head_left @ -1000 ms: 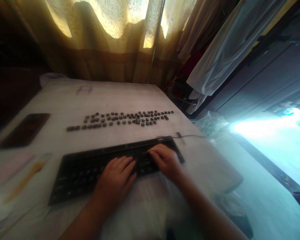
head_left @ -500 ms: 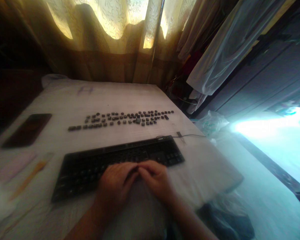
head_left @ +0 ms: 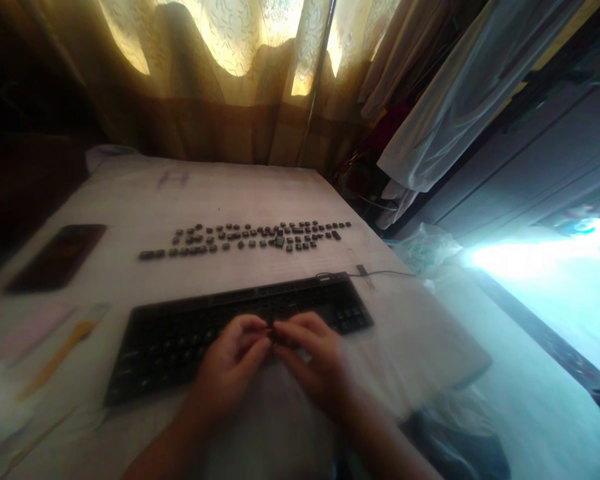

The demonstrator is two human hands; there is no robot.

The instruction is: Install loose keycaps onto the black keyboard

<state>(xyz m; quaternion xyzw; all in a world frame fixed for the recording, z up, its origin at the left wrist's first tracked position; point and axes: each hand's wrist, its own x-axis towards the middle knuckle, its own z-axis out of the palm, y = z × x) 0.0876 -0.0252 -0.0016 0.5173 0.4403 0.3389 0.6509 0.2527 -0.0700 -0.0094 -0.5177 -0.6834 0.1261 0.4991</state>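
Observation:
Both hands meet over the front edge of a black keyboard, fingertips close together. My left hand is closed, thumb and fingers pinching at a small dark piece that looks like a keycap, though blur hides its shape. From the other side my right hand closes its fingertips on the same piece. The keyboard lies at a slant, and its middle shows fewer caps than its left part; my hands cover some of it. Behind it, loose black keycaps lie in uneven rows on the white table.
A dark phone-like slab lies at the left. Nearer are a pink block, a brush with an orange handle and white crumpled material. A cable runs off the right edge. Curtains hang behind.
My fingers have shifted: the left hand has rolled open to show its thumb and fingertips, and the small dark piece now shows between both hands. The view has moved slightly.

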